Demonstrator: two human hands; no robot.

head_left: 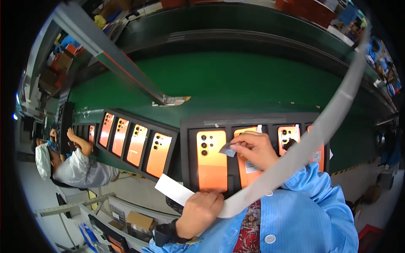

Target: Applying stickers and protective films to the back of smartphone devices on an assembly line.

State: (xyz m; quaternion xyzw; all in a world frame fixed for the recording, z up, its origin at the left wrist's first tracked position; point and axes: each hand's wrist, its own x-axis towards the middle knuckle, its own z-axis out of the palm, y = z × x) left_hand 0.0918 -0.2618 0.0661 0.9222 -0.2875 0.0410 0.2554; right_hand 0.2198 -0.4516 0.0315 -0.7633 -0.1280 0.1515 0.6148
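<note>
My left hand (201, 214) is closed at the lower end of an orange phone (212, 170), with a white strip (172, 188) in its fingers. From that hand a long pale band (303, 147) curves up to the far right; it looks like the same strip. Between the thumb and fingers of my right hand (255, 149) is a small grey label (228, 149), held at the phone's right edge beside its camera lenses. The phone lies back up in a black foam tray (189, 147). Beneath my right hand is another orange phone (244, 177) bearing a white label, partly covered.
More orange phones (289, 137) sit to the right, partly behind the band. A second foam tray (175, 145) with several phones (158, 154) adjoins on the left. A metal post (130, 74) stands on the green bench (236, 80). At far left a person (80, 170) works.
</note>
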